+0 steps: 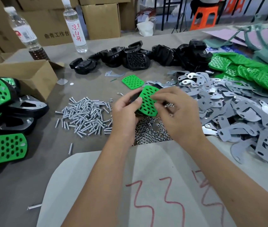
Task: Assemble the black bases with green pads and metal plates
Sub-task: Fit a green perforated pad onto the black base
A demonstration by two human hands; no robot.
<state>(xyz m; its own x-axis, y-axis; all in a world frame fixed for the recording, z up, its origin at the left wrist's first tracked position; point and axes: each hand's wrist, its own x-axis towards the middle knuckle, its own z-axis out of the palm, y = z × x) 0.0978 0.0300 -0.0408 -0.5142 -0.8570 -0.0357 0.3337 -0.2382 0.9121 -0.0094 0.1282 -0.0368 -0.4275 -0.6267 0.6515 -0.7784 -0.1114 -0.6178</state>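
Here, held green pad (148,101) over black base (135,97) between both hands: left hand (126,110) gripped at nine o'clock, right hand (177,110) pinched at three; long axis ran twelve-to-six, above table (23,185).

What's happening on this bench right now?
A person is fitting a perforated green plastic pad onto a black base, mostly hidden behind it. The left hand grips the piece from the left; the right hand pinches the pad's right edge. Finished green-and-black assemblies are stacked left, grey metal plates heaped right.
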